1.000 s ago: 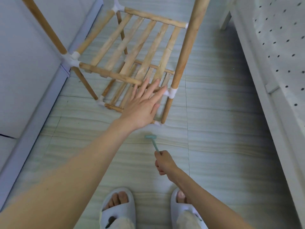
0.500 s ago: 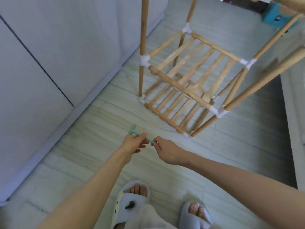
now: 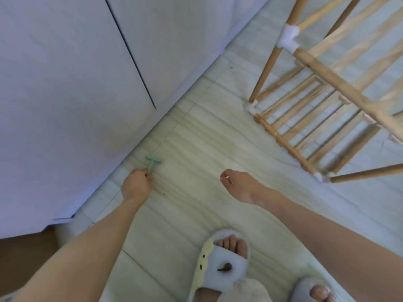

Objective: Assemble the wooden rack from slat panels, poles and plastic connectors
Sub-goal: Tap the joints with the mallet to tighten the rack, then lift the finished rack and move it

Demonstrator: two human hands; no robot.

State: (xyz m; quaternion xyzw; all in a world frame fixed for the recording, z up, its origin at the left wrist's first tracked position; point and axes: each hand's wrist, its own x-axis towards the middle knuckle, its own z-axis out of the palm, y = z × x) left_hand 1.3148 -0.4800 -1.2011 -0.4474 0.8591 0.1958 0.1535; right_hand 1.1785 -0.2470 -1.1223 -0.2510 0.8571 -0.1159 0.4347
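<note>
Left hand: your left hand [image 3: 136, 186] is clenched around the green T-shaped tool [image 3: 152, 164].
Right hand: your right hand [image 3: 241, 184] grasps nothing (fingers curled).
Rack: the wooden rack [image 3: 322, 105] stands on the floor [image 3: 196, 138].

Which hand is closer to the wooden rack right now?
Right. The right hand hangs empty over the floor, just short of the wooden rack. The left hand grips a green T-shaped tool farther off, near the white cabinet.

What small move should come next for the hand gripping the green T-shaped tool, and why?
Probably the left hand should carry the small green T-shaped plastic tool toward the wooden slatted rack. The tool is held low by the pale wall, well clear of the rack, and the right hand pinches something tiny that I cannot identify, also short of the rack's white plastic corner connector.
</note>
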